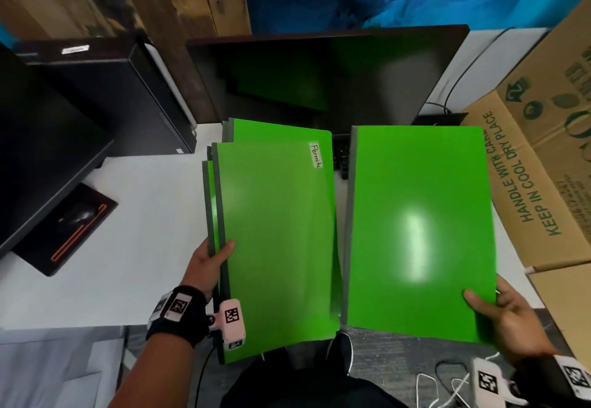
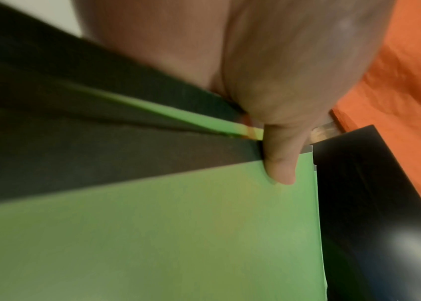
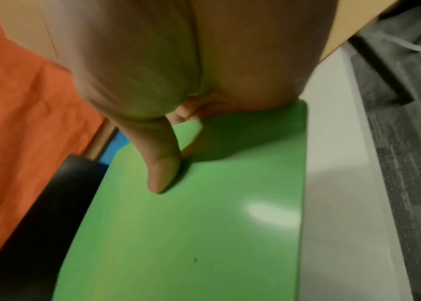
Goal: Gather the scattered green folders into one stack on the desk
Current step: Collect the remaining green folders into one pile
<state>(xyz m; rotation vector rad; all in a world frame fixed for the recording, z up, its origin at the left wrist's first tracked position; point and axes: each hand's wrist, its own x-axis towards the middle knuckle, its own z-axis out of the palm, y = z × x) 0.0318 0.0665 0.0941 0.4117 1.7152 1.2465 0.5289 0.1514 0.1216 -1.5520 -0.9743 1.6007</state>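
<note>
My left hand (image 1: 208, 263) pinches a messy bunch of green folders (image 1: 275, 241) by the edge, above the desk (image 1: 134, 215). My right hand (image 1: 505, 318) pinches one shiny folder (image 1: 419, 231) at its corner. They look thin, bendy and slippery, so I'd hold the edges tight.

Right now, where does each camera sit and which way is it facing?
Head: above, looking down at the desk; shows both forearms, left hand, right hand.
Left wrist: along the left thumb, onto the fanned folders.
Right wrist: along the right thumb, onto the single folder.
Shared: head and right wrist both show the single folder; head and left wrist, the fanned ones.
</note>
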